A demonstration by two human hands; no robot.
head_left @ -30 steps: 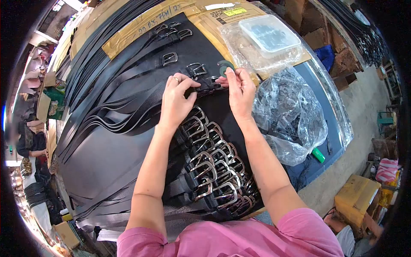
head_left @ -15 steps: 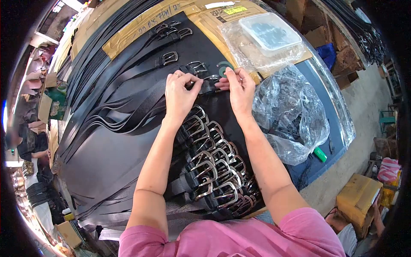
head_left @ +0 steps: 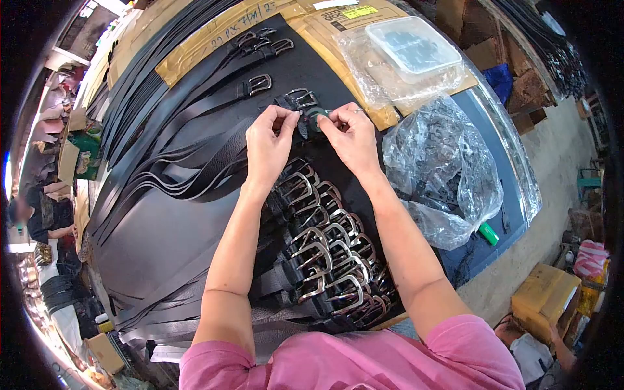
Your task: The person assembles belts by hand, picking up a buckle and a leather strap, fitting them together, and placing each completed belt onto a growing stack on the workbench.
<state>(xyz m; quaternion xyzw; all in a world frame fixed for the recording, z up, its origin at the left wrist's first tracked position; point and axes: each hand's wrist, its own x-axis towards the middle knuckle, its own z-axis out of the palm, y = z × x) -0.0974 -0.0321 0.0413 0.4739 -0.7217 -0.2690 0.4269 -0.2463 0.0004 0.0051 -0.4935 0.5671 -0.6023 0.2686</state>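
My left hand (head_left: 268, 140) is closed in a pinch at the left side of a black leather belt (head_left: 301, 127), near its buckle end. Opposite it, the fingers of my right hand (head_left: 351, 138) press together on a small dark green curved piece (head_left: 316, 119) held against the belt. My fingers partly hide the belt's end and the piece. Just beyond my fingertips lies another belt's silver buckle (head_left: 301, 97). Between my forearms, several black belts with silver buckles (head_left: 313, 260) lie piled in an overlapping row.
Black belt straps (head_left: 188, 162) fan out to the left. On the right are a clear plastic bag (head_left: 448, 169) of small dark pieces, a green object (head_left: 488, 233) and a lidded plastic box (head_left: 414, 45). Taped cardboard (head_left: 214, 42) lies behind. Another person's arm (head_left: 62, 231) shows far left.
My right hand has moved left, bringing the green piece from beside the buckle onto the belt. My left hand has shifted slightly and stays pinched.
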